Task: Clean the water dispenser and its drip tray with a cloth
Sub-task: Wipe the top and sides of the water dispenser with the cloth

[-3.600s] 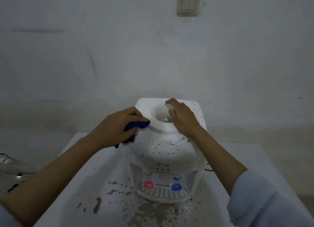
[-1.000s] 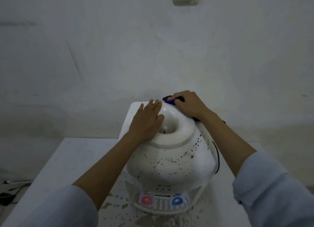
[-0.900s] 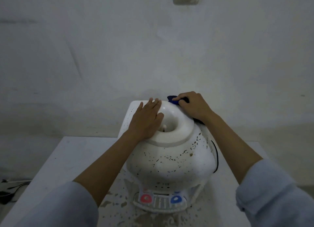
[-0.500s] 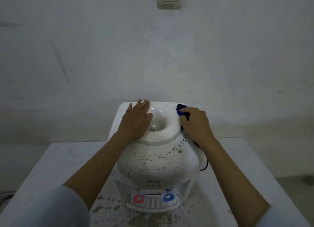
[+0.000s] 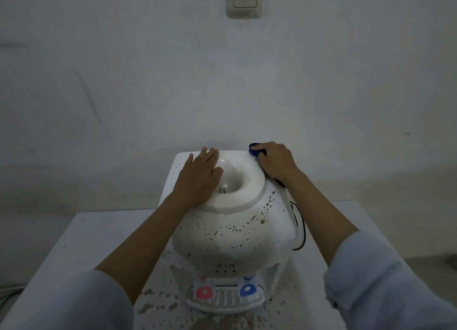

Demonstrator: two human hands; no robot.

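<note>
Left hand point(image 5: 197, 179): your fingers are straight, flat on the water dispenser point(image 5: 232, 233) top beside the bottle well.
Right hand point(image 5: 277, 162): curled round the blue cloth point(image 5: 254, 149) — pressing it on the back right corner.
Drip tray point(image 5: 225, 301): down front, speckled, untouched.

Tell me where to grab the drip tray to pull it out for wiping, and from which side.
Grip the drip tray by its curved front rim, coming from the front. It juts out below the red tap and blue tap; the dispenser body seems to block its back and sides.
</note>
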